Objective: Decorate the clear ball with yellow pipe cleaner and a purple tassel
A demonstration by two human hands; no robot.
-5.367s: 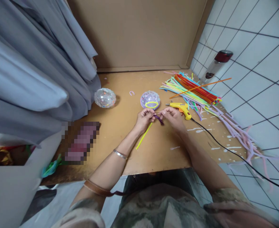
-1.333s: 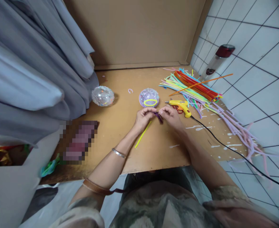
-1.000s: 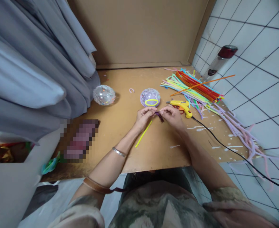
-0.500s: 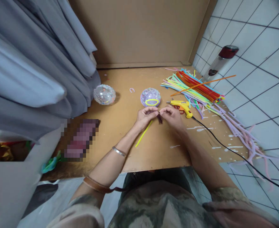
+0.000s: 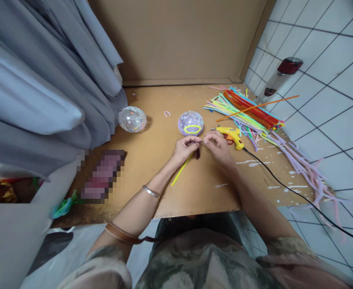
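My left hand [image 5: 184, 149] is closed in a pinch around a dark purple-brown tassel [image 5: 197, 154], whose strands hang below the fingers. Close beside it, my right hand [image 5: 216, 145] has its thumb and fingertips pressed together on what looks like the tassel's thin cord, almost touching the left fingertips. Just beyond both hands sits a clear ball [image 5: 190, 118] with purple trim and a yellow ring [image 5: 192, 129] at its near side. A yellow pipe cleaner [image 5: 181, 172] lies partly under my left hand.
A yellow glue gun [image 5: 231, 135] lies right of my hands, its black cord [image 5: 285, 182] running off right. Behind it are bundled coloured pipe cleaners [image 5: 248, 108] and a bottle [image 5: 280, 78]. Leftward are another clear ball [image 5: 132, 119], a small pink curl [image 5: 167, 114] and a blurred-out rectangular object [image 5: 102, 176].
The tassel's strands have swung left and gathered beneath my left fingers. My right fingertips have shifted slightly away from the strands. The balls and glue gun stay put.
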